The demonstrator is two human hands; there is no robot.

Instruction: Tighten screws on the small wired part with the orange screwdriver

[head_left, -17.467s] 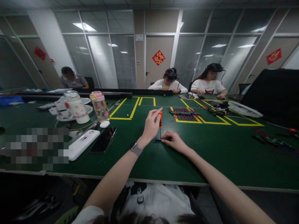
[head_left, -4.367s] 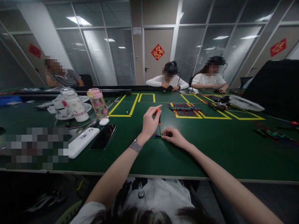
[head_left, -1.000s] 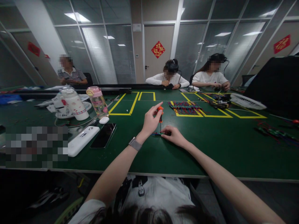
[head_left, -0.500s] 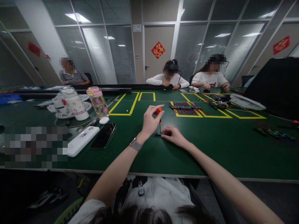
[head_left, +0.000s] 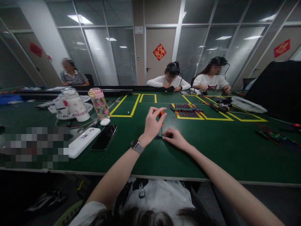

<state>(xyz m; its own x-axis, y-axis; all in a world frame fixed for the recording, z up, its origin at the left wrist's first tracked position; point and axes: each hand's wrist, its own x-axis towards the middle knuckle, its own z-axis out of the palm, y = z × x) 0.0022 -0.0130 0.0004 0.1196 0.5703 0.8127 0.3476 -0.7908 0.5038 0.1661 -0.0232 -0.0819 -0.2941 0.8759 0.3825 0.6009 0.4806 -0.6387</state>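
My left hand is closed round the orange handle of a small screwdriver, held upright with its thin shaft pointing down at a small dark part with coloured wires on the green table. My right hand lies beside it, fingertips pinched on that part and pressing it to the table. A watch sits on my left wrist.
A white power bank, a black phone, a pink-lidded bottle and a white cup stand at left. A pile of coloured wire parts lies in a yellow-taped box ahead. More wires lie right. Three people sit across the table.
My left fingers have shifted on the screwdriver handle, curling tighter round it. The right hand and the small part stay put.
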